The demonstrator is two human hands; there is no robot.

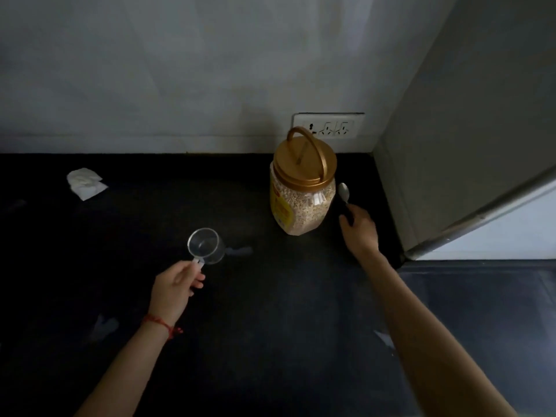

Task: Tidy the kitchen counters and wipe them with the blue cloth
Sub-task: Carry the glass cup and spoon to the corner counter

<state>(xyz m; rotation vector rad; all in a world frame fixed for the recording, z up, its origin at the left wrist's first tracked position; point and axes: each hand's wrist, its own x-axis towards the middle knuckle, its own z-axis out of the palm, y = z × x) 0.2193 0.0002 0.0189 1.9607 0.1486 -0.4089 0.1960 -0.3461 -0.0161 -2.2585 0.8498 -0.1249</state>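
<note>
Dark surface (270,311), dimly lit, running to a corner where a pale wall met a grey side panel.

Left hand (174,285): fingers curled, pinching the short handle of a clear cup (207,246). Cup tipped on its side, mouth toward the camera, just above or resting on the surface; could not tell which. Red thread (161,325) tied round the left wrist.

Right hand (359,230): reached forward toward the corner, fingers closed round the dark handle of a spoon (343,192). Spoon bowl pointed away toward the wall, just beside the right flank of the jar (302,195); whether touching it, could not tell.

Jar: clear plastic, upright, filled with pale grain, yellow label on its left face, gold lid (305,162) screwed on with a gold carry handle arched up over it. Stood near the back right corner, close to the wall.

Socket plate (329,125): white, on the wall just behind and above the jar lid.

Crumpled white paper (85,183): lying on the surface far left, near the wall, well apart from both hands and the jar.

Faint pale smears on the surface: 1 just right of the cup, 1 near the left forearm, 1 beside the right forearm.

Right of the surface, a white panel with a metal edge (481,215), and below it a lower dark floor area.

Blue cloth: not in view anywhere.
</note>
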